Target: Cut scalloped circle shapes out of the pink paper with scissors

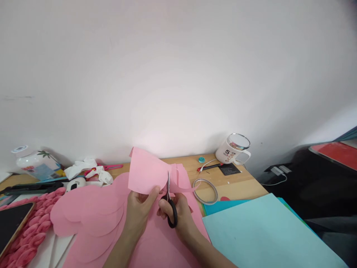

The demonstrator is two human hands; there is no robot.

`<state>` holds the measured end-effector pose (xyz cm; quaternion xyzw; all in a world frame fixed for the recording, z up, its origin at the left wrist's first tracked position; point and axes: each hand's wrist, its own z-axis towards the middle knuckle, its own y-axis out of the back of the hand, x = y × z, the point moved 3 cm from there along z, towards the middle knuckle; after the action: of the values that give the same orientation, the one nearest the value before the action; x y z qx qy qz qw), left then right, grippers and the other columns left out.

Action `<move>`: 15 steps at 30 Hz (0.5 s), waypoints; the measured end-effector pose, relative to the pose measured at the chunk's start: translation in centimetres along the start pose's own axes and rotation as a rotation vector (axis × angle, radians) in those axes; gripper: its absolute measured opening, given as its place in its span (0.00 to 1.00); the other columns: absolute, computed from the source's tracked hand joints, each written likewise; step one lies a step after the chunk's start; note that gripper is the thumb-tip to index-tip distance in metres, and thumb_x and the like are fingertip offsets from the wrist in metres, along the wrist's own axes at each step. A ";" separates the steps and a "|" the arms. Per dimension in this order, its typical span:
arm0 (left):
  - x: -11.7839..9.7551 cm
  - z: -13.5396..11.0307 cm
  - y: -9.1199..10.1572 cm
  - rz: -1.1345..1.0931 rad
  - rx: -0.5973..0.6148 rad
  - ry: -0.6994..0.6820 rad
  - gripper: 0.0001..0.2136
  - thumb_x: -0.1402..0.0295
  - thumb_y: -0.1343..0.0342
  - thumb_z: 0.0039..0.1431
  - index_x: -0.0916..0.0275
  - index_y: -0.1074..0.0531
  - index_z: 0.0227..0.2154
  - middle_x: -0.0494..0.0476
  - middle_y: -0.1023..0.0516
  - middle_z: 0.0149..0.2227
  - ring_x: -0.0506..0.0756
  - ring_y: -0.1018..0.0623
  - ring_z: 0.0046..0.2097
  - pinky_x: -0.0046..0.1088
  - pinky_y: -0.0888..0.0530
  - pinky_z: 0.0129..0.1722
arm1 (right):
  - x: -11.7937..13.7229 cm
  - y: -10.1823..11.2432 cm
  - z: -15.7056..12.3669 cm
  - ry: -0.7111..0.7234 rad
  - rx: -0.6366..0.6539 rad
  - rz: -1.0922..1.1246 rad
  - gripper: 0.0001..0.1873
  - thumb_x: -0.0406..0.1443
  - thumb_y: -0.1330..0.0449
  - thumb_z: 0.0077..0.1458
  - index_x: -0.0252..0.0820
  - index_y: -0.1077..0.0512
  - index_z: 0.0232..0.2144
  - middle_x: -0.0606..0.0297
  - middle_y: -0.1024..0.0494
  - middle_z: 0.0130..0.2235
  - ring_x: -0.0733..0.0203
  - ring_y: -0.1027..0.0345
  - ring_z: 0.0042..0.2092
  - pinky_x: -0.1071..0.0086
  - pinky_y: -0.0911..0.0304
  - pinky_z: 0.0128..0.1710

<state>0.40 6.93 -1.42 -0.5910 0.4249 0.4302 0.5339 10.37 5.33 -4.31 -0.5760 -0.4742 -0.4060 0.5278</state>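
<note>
My left hand [142, 206] pinches the lower edge of a pink sheet of paper [147, 169], thumb on top. My right hand [178, 212] is closed round the black handles of a pair of scissors [172, 214]. The scissor blades point away from me, at the right side of the held sheet. A narrow pink strip curls off to the right of the blades. Beneath both hands lies larger pink paper [158, 245]. To the left, several rounded pink paper cut-outs [95, 219] overlap in a pile.
At the right lie light blue sheets [256, 230], with a roll of tape [205, 191] beside them. A white mug [231, 150] stands near the wall. On the left are a phone [12, 227], a pink braided piece [39, 230] and a clear plastic bottle [36, 162].
</note>
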 end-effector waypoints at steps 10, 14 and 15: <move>0.6 0.1 0.2 -0.078 0.020 0.022 0.10 0.64 0.38 0.43 0.65 0.32 0.20 0.48 0.29 0.16 0.50 0.32 0.12 0.26 0.35 0.08 | -1.1 -0.1 0.4 -0.048 0.021 0.061 0.18 0.37 0.37 0.37 0.37 0.33 0.34 0.74 0.32 0.14 0.67 0.42 0.17 0.75 0.47 0.18; 0.0 -0.2 0.0 -0.044 0.031 -0.016 0.10 0.66 0.39 0.44 0.65 0.32 0.17 0.47 0.31 0.14 0.49 0.33 0.13 0.24 0.34 0.11 | -0.2 -0.1 0.3 -0.014 0.082 0.082 0.11 0.38 0.38 0.39 0.39 0.32 0.27 0.73 0.33 0.16 0.68 0.43 0.19 0.75 0.46 0.20; -0.1 -0.2 0.0 -0.030 0.040 -0.026 0.10 0.66 0.40 0.45 0.65 0.32 0.16 0.47 0.32 0.13 0.49 0.33 0.14 0.24 0.34 0.12 | 0.1 0.0 0.3 0.004 0.093 0.094 0.11 0.38 0.37 0.39 0.39 0.32 0.26 0.72 0.33 0.18 0.68 0.43 0.20 0.75 0.46 0.21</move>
<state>0.39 6.72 -1.28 -0.5810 0.4174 0.4211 0.5575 10.35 5.66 -4.24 -0.5718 -0.4638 -0.3594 0.5734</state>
